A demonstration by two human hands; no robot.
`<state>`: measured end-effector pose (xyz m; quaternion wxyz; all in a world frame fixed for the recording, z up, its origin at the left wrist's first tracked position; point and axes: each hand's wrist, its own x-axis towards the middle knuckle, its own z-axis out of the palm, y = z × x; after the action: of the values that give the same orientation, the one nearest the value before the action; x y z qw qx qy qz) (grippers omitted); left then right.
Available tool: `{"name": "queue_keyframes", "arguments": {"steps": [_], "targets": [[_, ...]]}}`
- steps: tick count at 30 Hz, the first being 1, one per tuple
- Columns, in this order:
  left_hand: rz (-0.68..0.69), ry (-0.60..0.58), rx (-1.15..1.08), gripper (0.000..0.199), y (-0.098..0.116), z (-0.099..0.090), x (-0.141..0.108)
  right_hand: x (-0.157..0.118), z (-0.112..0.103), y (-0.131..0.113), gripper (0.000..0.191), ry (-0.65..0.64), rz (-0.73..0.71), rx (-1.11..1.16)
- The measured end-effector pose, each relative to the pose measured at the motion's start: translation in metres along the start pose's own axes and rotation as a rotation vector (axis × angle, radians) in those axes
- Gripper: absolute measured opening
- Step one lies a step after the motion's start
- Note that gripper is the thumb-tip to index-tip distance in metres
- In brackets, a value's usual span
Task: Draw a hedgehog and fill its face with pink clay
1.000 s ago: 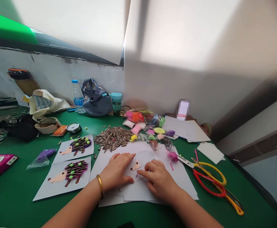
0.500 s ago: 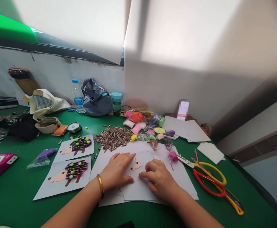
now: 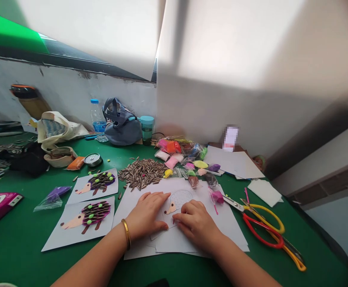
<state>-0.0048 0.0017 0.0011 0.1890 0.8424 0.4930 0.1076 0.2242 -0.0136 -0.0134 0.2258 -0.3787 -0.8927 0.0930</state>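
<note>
My left hand (image 3: 149, 213) lies flat with its fingers stretched out, holding down the left side of a small paper with a hedgehog drawing (image 3: 181, 197). The drawing has a peach clay face (image 3: 171, 208) with a dark eye and nose; its rounded back is an outline with small marks. My right hand (image 3: 196, 223) is curled over the lower part, its fingertips closed on a tiny brown clay strip (image 3: 173, 221) at the paper below the face. The palm side of this hand is hidden. White sheets (image 3: 227, 227) lie beneath both hands.
Two hedgehog pictures (image 3: 69, 239) lie at left. Behind the sheets are a heap of sunflower seeds (image 3: 141, 173) and bagged coloured clay (image 3: 171, 161). Scissors with red and yellow handles (image 3: 263, 231) lie at right. A blue bag (image 3: 123, 129) and bottles (image 3: 98, 123) stand along the wall.
My right hand has shifted slightly left, its fingers drawn closer together over the brown clay strip. My left hand stays in place.
</note>
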Motion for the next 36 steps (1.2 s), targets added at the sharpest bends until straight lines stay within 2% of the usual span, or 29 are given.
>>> {"name": "queue_keyframes", "arguments": {"steps": [4,10,15,23,27,31,36], "targets": [[0.003,0.002,0.007,0.088,-0.001,0.000,0.000,0.002,0.005,0.000,0.016,-0.044,0.001,0.000],[0.007,0.003,0.002,0.087,-0.001,0.001,-0.001,-0.002,0.003,0.003,0.005,-0.032,0.014,0.013],[0.008,0.006,-0.001,0.088,-0.001,0.001,-0.001,-0.003,-0.001,0.002,0.016,-0.045,-0.005,0.017],[-0.001,-0.001,0.003,0.090,-0.001,0.001,0.000,-0.007,-0.008,0.002,0.017,-0.027,-0.046,-0.004],[0.006,0.006,-0.007,0.088,-0.002,0.003,-0.001,-0.008,-0.010,-0.003,0.021,-0.102,-0.071,-0.064],[0.010,0.014,-0.003,0.089,-0.003,0.003,-0.001,-0.006,-0.011,-0.007,0.035,-0.178,-0.061,-0.114],[0.011,0.007,-0.005,0.089,-0.003,0.003,-0.001,-0.008,-0.014,-0.004,0.020,-0.147,-0.078,-0.082]]}}
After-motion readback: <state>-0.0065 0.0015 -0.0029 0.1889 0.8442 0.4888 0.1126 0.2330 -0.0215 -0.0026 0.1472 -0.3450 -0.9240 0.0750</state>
